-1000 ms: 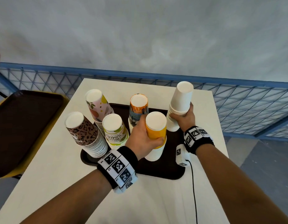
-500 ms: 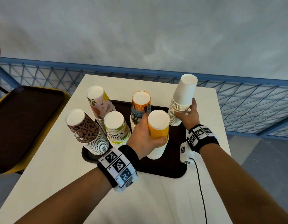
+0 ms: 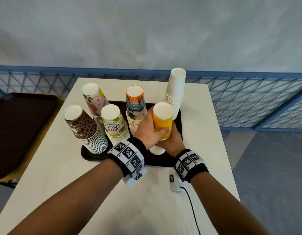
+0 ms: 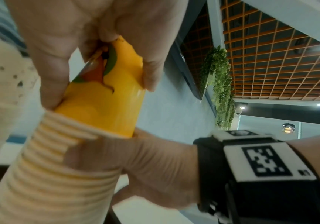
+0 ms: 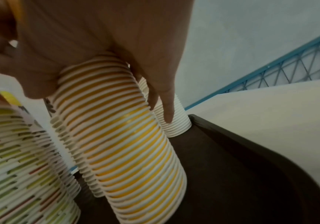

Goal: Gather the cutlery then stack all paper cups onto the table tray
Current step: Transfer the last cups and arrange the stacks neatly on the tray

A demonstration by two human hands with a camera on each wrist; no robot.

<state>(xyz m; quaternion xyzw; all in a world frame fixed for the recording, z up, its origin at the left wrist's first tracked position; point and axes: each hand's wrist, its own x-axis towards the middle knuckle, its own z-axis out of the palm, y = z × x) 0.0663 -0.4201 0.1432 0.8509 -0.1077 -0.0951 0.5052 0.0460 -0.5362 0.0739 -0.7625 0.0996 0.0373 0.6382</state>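
Note:
Six upside-down paper cup stacks stand on the dark brown tray (image 3: 163, 161): leopard (image 3: 82, 123), floral (image 3: 94, 100), "Hello Summer" (image 3: 113, 123), palm print (image 3: 135, 106), yellow (image 3: 162, 122) and plain white (image 3: 174, 92) at the back right corner. My left hand (image 3: 154, 128) grips the top yellow cup (image 4: 105, 98) from the side. Just below it, my right hand (image 3: 173, 140) wraps the ribbed rims of the same yellow stack (image 5: 132, 151). In the right wrist view the white stack (image 5: 176, 121) stands just behind my fingers.
The tray (image 5: 232, 166) lies on a pale table (image 3: 147, 209) with bare surface in front and to the right. A second brown tray (image 3: 19, 126) sits on a yellow stand at the left. A blue mesh fence (image 3: 248, 99) runs behind the table.
My right hand has let go of the white stack, which now stands on the tray, and has come over to grip the yellow stack below my left hand. The left hand has kept its hold.

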